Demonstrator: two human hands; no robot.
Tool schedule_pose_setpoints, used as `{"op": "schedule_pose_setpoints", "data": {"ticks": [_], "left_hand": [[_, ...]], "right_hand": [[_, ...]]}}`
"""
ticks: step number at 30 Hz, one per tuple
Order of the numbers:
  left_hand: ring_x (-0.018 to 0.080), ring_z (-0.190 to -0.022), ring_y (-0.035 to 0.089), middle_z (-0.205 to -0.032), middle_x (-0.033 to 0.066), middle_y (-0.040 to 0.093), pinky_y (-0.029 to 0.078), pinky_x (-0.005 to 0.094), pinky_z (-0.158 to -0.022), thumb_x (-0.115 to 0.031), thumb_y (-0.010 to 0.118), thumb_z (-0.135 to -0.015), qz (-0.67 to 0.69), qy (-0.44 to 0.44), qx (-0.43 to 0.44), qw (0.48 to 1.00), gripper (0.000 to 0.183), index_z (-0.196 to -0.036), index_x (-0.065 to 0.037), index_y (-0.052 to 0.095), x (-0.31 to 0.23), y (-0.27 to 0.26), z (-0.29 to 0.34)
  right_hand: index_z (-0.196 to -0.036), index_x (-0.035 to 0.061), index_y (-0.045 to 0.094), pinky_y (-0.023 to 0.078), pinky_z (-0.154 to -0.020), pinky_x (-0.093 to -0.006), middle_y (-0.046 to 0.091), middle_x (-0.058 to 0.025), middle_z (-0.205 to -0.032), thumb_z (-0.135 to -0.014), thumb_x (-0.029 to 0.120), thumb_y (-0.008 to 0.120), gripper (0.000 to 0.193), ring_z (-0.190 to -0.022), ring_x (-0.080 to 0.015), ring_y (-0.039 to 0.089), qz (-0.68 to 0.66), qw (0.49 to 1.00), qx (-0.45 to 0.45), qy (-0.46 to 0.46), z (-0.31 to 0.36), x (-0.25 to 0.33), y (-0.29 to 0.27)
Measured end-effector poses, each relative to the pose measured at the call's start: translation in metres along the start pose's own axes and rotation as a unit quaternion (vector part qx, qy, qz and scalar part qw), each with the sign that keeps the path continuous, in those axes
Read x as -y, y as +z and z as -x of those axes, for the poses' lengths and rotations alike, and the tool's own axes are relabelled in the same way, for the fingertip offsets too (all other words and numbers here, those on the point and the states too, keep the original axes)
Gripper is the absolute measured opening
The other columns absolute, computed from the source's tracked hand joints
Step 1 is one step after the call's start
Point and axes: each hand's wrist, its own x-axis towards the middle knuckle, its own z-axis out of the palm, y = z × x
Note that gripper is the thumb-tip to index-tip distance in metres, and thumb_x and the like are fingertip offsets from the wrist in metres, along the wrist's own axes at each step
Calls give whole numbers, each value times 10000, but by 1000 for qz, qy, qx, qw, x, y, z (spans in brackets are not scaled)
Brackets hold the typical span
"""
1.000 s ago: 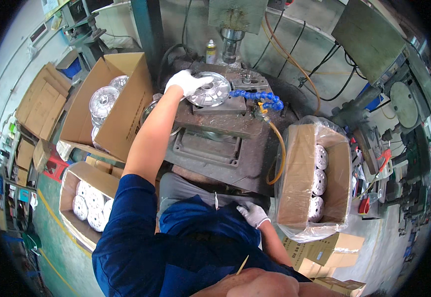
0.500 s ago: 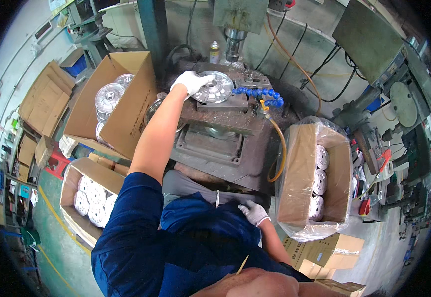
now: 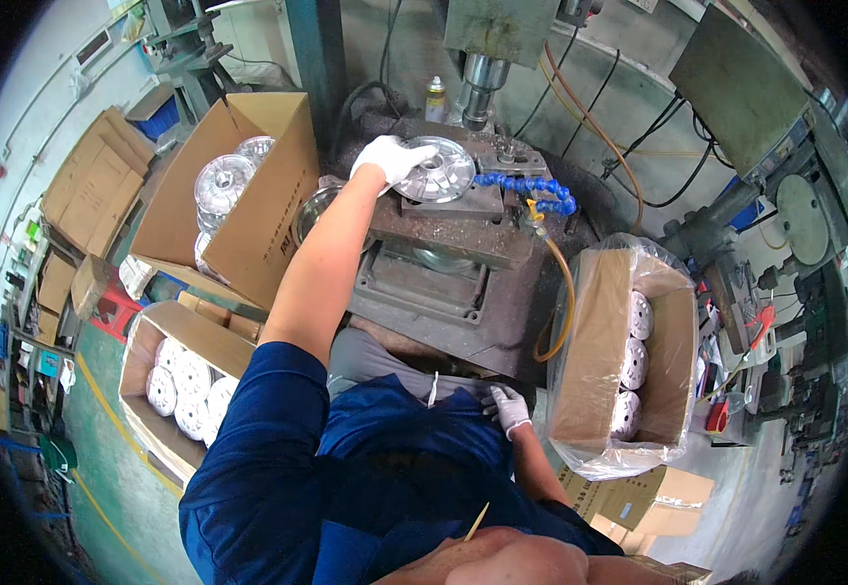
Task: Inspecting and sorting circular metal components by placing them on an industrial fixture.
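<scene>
My left hand (image 3: pixel 385 161), in a white glove, grips the left edge of a shiny wheel-like metal disc (image 3: pixel 448 175) with a centre hole. That disc lies flat over the fixture block (image 3: pixel 463 207) of a press, below its steel ram (image 3: pixel 483 86). Touching or very near the disc's right side is the tip of a blue segmented hose (image 3: pixel 526 183). Another round metal piece (image 3: pixel 315 216) is partly hidden behind my left forearm. My right hand (image 3: pixel 509 408), also gloved, rests by my lap with its fingers stretched out and nothing visible in them.
At left, a tall carton (image 3: pixel 278 210) holds shiny discs; a lower carton (image 3: pixel 141 414) holds several whitish ones. A plastic-lined carton (image 3: pixel 585 361) with discs stands at right. A spray can (image 3: pixel 435 100) stands behind the fixture. A yellow-brown hose (image 3: pixel 562 273) hangs at the fixture's right.
The view has shifted a little, moving the press and cartons rightward in the picture. My left hand stays on the disc. My right hand has moved slightly off the thigh toward its outer side.
</scene>
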Motion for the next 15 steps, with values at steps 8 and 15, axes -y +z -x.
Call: {"op": "schedule_pose_setpoints", "data": {"ticks": [8,15], "left_hand": [[333,-1081,594,-1120,241,621,453,354,-913,-605,641,-708,8,13,20,1000,778,-1095,70,623,-2,-3,6],[323,-1096,589,-1135,240,616,447,353,-924,-611,643,-699,-29,-14,-4,999,792,-1112,64,618,3,3,-2]], "right_hand": [[-1047,72,593,445,-440,-256,665,-92,-812,-959,295,504,256,-561,-154,604,-131,991,14,34,3,5,-7],[-1030,74,594,445,-444,-255,662,-90,-816,-960,314,495,269,-575,-162,606,-124,991,23,45,1,10,-6]]}}
